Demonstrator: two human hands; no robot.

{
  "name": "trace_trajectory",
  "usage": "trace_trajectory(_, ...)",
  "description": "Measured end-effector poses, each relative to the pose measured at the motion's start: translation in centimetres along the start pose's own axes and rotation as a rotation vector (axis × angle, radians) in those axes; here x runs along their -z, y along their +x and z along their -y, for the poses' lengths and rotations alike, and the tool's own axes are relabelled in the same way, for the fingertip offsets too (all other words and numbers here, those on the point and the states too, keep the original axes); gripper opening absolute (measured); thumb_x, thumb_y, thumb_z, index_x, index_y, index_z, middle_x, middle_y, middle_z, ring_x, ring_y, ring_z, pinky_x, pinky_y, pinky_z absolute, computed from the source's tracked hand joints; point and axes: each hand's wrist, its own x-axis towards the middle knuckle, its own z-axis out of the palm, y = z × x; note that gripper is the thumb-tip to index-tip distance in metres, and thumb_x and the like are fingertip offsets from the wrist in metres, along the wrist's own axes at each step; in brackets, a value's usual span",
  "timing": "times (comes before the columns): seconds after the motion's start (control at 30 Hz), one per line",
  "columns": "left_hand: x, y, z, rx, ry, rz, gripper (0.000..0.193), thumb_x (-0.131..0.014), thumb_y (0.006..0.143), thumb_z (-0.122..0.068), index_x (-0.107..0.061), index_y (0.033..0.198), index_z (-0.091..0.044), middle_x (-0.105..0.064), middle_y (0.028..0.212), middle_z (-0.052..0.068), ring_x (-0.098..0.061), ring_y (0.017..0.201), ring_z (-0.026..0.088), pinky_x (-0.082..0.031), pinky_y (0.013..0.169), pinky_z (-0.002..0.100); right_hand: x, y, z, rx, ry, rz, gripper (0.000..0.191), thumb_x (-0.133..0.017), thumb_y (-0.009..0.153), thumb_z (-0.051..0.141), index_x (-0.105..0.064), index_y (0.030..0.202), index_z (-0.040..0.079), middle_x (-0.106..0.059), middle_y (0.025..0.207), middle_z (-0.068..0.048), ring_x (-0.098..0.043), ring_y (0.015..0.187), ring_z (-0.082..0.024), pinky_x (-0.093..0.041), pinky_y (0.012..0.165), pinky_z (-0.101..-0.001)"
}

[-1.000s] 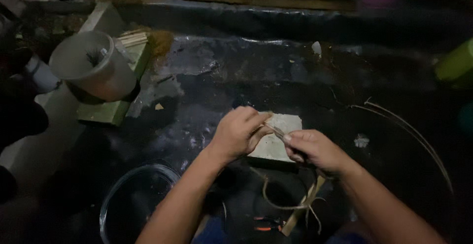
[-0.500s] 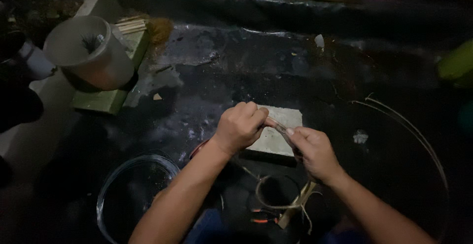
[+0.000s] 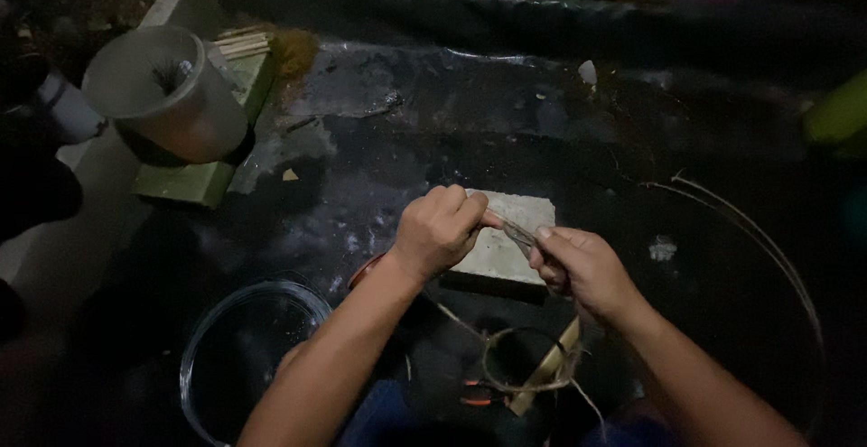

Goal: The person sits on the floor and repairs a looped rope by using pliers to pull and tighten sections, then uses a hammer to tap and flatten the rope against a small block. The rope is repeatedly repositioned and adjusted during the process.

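My left hand (image 3: 440,228) and my right hand (image 3: 578,266) meet over a pale rectangular block (image 3: 506,246) on the dark wet floor. Between their fingertips they pinch a thin strip of fibre (image 3: 517,232), each hand closed on one end. Below the hands lies a wooden stick (image 3: 546,370) with a loop of stringy fibre (image 3: 506,361) wound about it. The strip is small and dim, so I cannot tell its material for sure.
A pale bucket (image 3: 167,95) lies tilted on a green block (image 3: 212,144) at the upper left, with wooden sticks (image 3: 242,44) behind it. A clear glass bowl (image 3: 253,357) sits at the lower left. Long thin curved strips (image 3: 768,239) arc along the right.
The view has shifted a little, so the hands sit slightly lower and more central. Both hands keep pinching the strip over the block, the left thumb now pressed closer to the right fingers.
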Motion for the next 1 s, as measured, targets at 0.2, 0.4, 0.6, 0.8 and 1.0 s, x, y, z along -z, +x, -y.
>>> trace_trajectory(0.2, -0.5, 0.1, -0.8, 0.043, 0.073, -0.027, 0.024, -0.079, 0.092, -0.029, -0.066, 0.084, -0.01, -0.048, 0.069, 0.003, -0.054, 0.058, 0.017, -0.042, 0.05, 0.032, -0.7, 0.1, -2.3, 0.237, -0.086, -0.085, 0.038, -0.051, 0.104, 0.033, -0.059, 0.077, 0.008, -0.045, 0.059, 0.004, -0.039, 0.05, -0.008, -0.034, 0.046, -0.0254)
trace_trajectory(0.4, -0.5, 0.3, -0.9, 0.077, 0.013, 0.034, 0.026, -0.08, 0.093, -0.031, -0.069, 0.089, -0.008, -0.049, 0.07, 0.002, -0.054, 0.059, 0.016, -0.042, 0.05, 0.03, -0.7, 0.0, -2.2, 0.24, -0.085, -0.092, 0.038, -0.052, 0.104, 0.034, -0.06, 0.078, 0.007, -0.047, 0.061, 0.003, -0.041, 0.053, -0.007, -0.035, 0.048, -0.0243)
trace_trajectory(0.6, 0.5, 0.6, -0.3, -0.019, -0.013, 0.014, 0.042, -0.079, 0.085, -0.045, -0.071, 0.098, -0.006, -0.049, 0.073, 0.004, -0.051, 0.063, 0.02, -0.044, 0.055, 0.032, -1.0, -0.3, -0.4, 0.064, -0.169, -0.045, 0.04, -0.05, 0.103, 0.035, -0.058, 0.076, 0.007, -0.045, 0.059, 0.003, -0.039, 0.05, -0.008, -0.035, 0.046, -0.0252)
trace_trajectory(0.8, 1.2, 1.2, -0.5, -0.088, -0.037, -0.031, 0.035, -0.079, 0.091, -0.037, -0.071, 0.107, -0.007, -0.056, 0.083, 0.001, -0.054, 0.071, 0.018, -0.045, 0.062, 0.032, -1.4, -0.7, 0.4, 0.074, -0.084, 0.044, 0.04, -0.049, 0.105, 0.033, -0.056, 0.073, 0.009, -0.042, 0.058, 0.003, -0.036, 0.049, -0.008, -0.032, 0.045, -0.0252)
trace_trajectory(1.0, 1.1, 1.2, -0.7, -0.051, 0.003, 0.02, 0.03, -0.084, 0.084, -0.033, -0.066, 0.09, -0.01, -0.05, 0.074, 0.002, -0.053, 0.064, 0.017, -0.043, 0.055, 0.031, -1.2, -0.8, 0.0, 0.105, -0.209, -0.031, 0.04, -0.049, 0.104, 0.034, -0.058, 0.074, 0.009, -0.045, 0.057, 0.004, -0.04, 0.049, -0.008, -0.036, 0.046, -0.0249)
